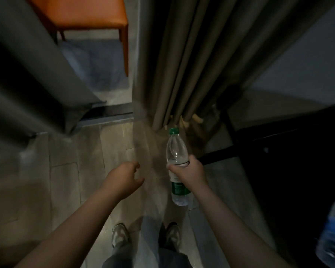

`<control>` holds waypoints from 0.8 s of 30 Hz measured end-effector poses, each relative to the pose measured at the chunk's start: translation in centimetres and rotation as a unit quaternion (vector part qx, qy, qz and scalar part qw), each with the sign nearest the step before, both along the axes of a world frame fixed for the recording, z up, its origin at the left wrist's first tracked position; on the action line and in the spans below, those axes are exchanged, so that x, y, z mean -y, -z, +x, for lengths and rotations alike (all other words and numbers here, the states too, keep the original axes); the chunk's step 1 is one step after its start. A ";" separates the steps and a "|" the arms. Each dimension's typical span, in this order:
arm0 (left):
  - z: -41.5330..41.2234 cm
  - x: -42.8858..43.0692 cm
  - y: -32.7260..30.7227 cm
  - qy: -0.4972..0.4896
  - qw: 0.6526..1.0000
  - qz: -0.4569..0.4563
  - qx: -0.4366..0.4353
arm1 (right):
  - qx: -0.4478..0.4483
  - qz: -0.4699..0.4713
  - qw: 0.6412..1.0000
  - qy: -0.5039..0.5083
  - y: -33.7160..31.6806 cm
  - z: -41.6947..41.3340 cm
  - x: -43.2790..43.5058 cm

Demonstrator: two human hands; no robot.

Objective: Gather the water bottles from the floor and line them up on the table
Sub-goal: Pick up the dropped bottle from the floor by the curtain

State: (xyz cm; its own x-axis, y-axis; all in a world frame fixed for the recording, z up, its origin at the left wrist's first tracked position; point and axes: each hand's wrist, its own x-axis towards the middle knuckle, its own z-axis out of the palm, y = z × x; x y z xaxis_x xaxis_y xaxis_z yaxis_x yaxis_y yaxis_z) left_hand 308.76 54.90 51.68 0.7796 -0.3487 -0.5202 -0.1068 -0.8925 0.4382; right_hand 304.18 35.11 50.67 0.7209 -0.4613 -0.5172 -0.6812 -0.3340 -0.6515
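Clear plastic water bottle (177,151) with green cap, held upright above the tiled floor (66,171), near the curtain (182,64) hem. Right hand (188,171) grips its middle. Left hand (124,178) apart, empty, fingers loosely curled. Orange chair (81,14) at top.

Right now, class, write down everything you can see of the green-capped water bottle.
The bottle is clear plastic with a green screw cap and a white-and-green label round its lower half. The right hand holds it round the middle, above the floor, cap pointing away from the camera towards the curtain. Nothing else touches it.
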 end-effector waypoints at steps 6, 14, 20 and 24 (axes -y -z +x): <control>-1.2 2.7 -11.1 0.032 0.998 -0.051 0.033 | 0.059 0.006 0.994 0.093 -12.2 -4.3 1.5; -1.7 11.8 -19.0 0.177 0.974 -0.105 0.092 | 0.095 -0.032 0.964 0.246 -18.8 -10.4 9.6; -1.7 21.0 -21.2 0.243 0.959 -0.094 0.108 | 0.125 -0.021 0.945 0.301 -19.3 -12.4 18.8; -2.1 27.5 -21.8 0.289 0.949 -0.099 0.082 | 0.110 -0.036 0.940 0.321 -17.9 -13.0 25.6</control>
State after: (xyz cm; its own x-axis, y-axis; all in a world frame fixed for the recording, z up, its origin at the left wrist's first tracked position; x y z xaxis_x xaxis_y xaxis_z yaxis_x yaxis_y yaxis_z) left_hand 306.71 27.36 73.45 0.4939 -0.8205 -0.2879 -0.6346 -0.5665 0.5257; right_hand 291.20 9.50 68.58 0.3680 -0.8658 -0.3392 -0.6085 0.0516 -0.7919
